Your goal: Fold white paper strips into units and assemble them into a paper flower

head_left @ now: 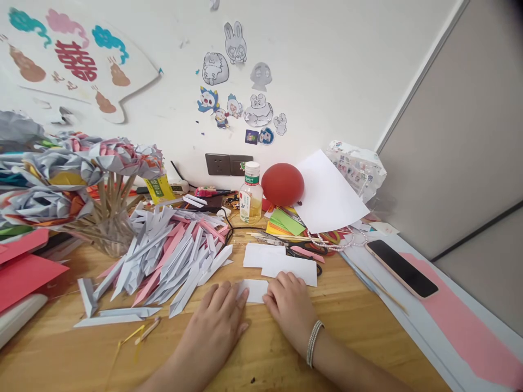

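Note:
Both my hands rest on a small white paper piece (255, 289) lying on the wooden table (347, 316). My left hand (218, 318) lies flat with fingers stretched out, its fingertips on the paper's left part. My right hand (291, 305) presses on the paper's right edge with fingers curled down; a beaded bracelet (314, 340) circles its wrist. Just beyond lie two white paper rectangles (281, 262). A heap of folded white and pink paper strips (171, 258) spreads to the left of my hands.
A glass vase of folded paper flowers (81, 179) stands at the left beside red sheets (24, 272). At the back are a small bottle (250, 193), a red balloon (283, 184) and a white sheet (327, 196). Scissors (294, 251) and a phone (402, 268) lie to the right.

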